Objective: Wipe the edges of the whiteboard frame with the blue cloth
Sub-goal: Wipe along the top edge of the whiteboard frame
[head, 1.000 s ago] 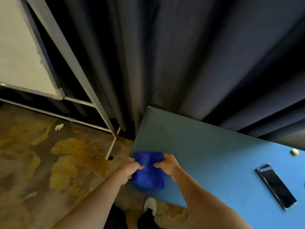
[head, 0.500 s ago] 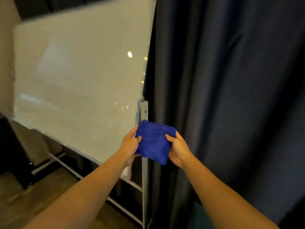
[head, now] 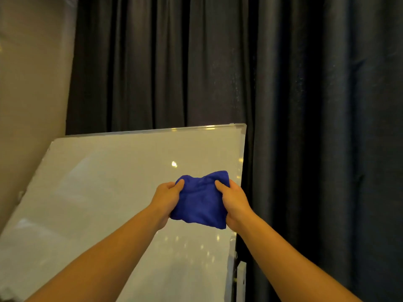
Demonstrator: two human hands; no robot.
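A folded blue cloth (head: pixel 201 200) hangs in the air between both hands, in front of the whiteboard's right side. My left hand (head: pixel 166 198) grips its left edge and my right hand (head: pixel 233 200) grips its right edge. The whiteboard (head: pixel 104 192) is a pale glossy panel, tilted, with a thin silver frame (head: pixel 196 128) along its top and right edges. The cloth sits close to the right frame edge, below the top right corner; I cannot tell whether it touches the board.
Dark grey curtains (head: pixel 316 127) hang behind and to the right of the board. A beige wall (head: pixel 32 83) stands at the left. A pale stand bracket (head: pixel 241 277) shows at the board's lower right edge.
The view has swung up from the floor and blue table to the whiteboard's top. Both hands have kept hold of the cloth and raised it toward the board's upper right part.
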